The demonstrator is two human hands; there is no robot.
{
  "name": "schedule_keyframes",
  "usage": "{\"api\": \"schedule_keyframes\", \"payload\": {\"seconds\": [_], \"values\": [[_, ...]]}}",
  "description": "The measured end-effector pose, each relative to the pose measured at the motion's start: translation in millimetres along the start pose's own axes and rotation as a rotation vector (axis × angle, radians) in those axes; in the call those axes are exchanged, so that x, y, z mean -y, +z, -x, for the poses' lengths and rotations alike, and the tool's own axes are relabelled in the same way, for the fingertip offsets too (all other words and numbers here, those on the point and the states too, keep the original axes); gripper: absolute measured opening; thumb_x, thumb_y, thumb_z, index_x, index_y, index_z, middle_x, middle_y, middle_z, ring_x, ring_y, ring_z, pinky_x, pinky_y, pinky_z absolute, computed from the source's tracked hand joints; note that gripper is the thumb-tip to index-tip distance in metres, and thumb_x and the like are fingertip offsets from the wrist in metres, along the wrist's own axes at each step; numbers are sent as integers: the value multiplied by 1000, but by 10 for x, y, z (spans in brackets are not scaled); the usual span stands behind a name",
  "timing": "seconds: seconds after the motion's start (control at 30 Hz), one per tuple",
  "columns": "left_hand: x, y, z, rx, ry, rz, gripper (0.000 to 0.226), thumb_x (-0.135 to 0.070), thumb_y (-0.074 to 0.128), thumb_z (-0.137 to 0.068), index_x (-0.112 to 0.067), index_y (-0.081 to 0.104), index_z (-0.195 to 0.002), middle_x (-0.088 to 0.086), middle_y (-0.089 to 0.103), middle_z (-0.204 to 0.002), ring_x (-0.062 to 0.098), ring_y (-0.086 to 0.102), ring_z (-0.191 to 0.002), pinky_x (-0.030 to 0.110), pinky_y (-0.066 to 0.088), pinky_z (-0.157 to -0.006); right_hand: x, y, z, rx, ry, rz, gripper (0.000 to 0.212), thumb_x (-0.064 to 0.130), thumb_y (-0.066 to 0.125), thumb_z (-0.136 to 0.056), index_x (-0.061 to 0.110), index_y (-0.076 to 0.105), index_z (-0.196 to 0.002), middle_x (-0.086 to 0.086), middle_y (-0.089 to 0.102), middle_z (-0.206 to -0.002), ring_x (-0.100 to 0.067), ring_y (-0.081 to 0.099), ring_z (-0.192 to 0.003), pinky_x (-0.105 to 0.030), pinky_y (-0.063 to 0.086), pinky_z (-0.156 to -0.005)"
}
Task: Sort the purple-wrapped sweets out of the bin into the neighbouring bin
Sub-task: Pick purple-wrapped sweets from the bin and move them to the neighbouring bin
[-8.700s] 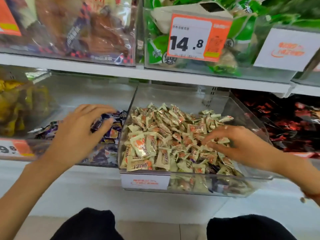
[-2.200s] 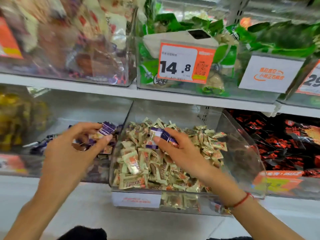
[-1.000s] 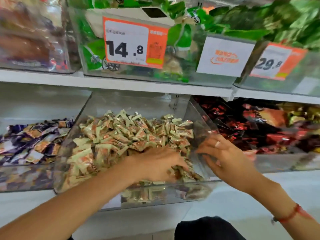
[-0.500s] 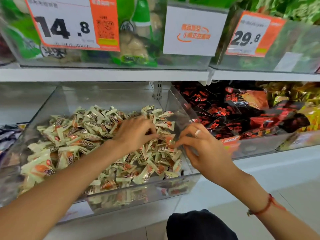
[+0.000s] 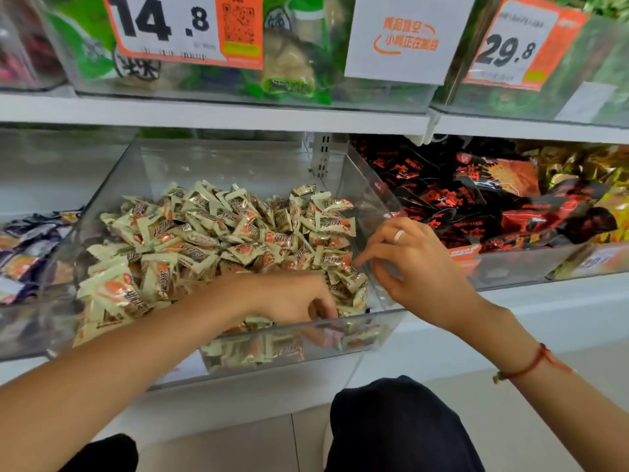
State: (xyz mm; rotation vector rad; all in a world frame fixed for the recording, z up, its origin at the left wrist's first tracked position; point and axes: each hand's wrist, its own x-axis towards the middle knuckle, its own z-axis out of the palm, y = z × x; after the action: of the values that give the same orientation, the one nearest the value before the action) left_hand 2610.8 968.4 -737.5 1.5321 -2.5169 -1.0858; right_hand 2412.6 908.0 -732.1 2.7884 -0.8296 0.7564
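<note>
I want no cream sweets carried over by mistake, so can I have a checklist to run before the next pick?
1. Left hand in the cream-sweets bin: ok, fingers dug in at the front right corner.
2. Purple-wrapped sweet in its grip: cannot tell, fingertips are buried.
3. Right hand free: ok, it touches the bin's right wall, holding no sweet.
4. Purple sweet showing on the pile: not ok, none visible.
5. Bin of purple sweets in view: ok, at the left edge.

Bare forearms; red string bracelet [image 5: 531, 364], pale ring [image 5: 399, 236], dark trousers [image 5: 401, 427].
</note>
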Motion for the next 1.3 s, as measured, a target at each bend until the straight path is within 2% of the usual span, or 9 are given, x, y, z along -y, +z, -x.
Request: {"api": "schedule_keyframes", "payload": {"seconds": [0.17,0.23,0.37,0.53,0.77,0.87,0.97,1.17,1.3], "values": [[59,-35,71,-222,-51,15,23,-44,69,-81,-29,73,-98,-4,73,-89,26,66,-83,40,53,-74,26,-129,-14,7,-14,47,28,35,46,-89,31,72,-98,12,66,-95,-17,54,-103,-38,27,-106],[42,-129,193,-380,-36,264,16,-36,68,-81,-31,71,-96,-5,73,-95,29,67,-89,40,56,-76,134,-181,-48,-43,29,21,34,43,47,-91,27,71,-107,10,67,-98,-16,54,-103,-33,29,-101],[-128,-243,334,-520,49,613,15,-26,66,-82,-33,68,-96,-18,72,-89,0,67,-78,15,54,-64,406,-177,-204,-67,164,-234,45,55,48,-91,22,71,-113,9,67,-95,-10,57,-86,-34,48,-78],[-172,-210,277,-556,49,825,25,-16,70,-83,-23,68,-106,-10,73,-100,0,67,-92,16,55,-72,430,-173,-269,-248,275,-431,18,29,66,-90,18,74,-102,8,70,-94,1,59,-75,-16,48,-67],[-55,-8,-69,-252,-4,108,23,-37,71,-82,-31,70,-105,-16,67,-105,1,59,-99,22,49,-82,301,-278,-59,-201,331,-496,12,24,48,-100,15,56,-102,-1,64,-77,-27,58,-58,-50,47,-54],[-26,34,-162,-225,-108,-124,31,-61,71,-72,-38,69,-93,-14,67,-97,7,60,-95,25,48,-78,274,-290,0,-173,302,-471,14,22,44,-102,16,56,-106,3,63,-79,-21,48,-48,-48,43,-51],[29,-26,-131,-266,-119,-187,19,-46,73,-78,-33,70,-92,-17,67,-91,3,61,-88,21,46,-70,222,-285,43,-159,302,-419,20,28,41,-101,19,56,-109,6,64,-84,-21,53,-51,-47,46,-53],[109,-213,151,-236,-283,-500,21,-45,68,-83,-32,66,-98,-21,65,-92,0,58,-82,26,46,-81,149,-313,112,-123,125,-155,24,26,43,-98,17,62,-109,3,65,-99,-16,58,-87,-32,44,-72],[-57,-178,11,-393,-59,-405,24,-42,60,-89,-39,61,-113,-27,51,-94,-2,51,-90,23,41,-78,127,-295,120,-142,31,-64,20,21,44,-97,15,63,-104,14,50,-87,-4,38,-76,-12,31,-63]]}}
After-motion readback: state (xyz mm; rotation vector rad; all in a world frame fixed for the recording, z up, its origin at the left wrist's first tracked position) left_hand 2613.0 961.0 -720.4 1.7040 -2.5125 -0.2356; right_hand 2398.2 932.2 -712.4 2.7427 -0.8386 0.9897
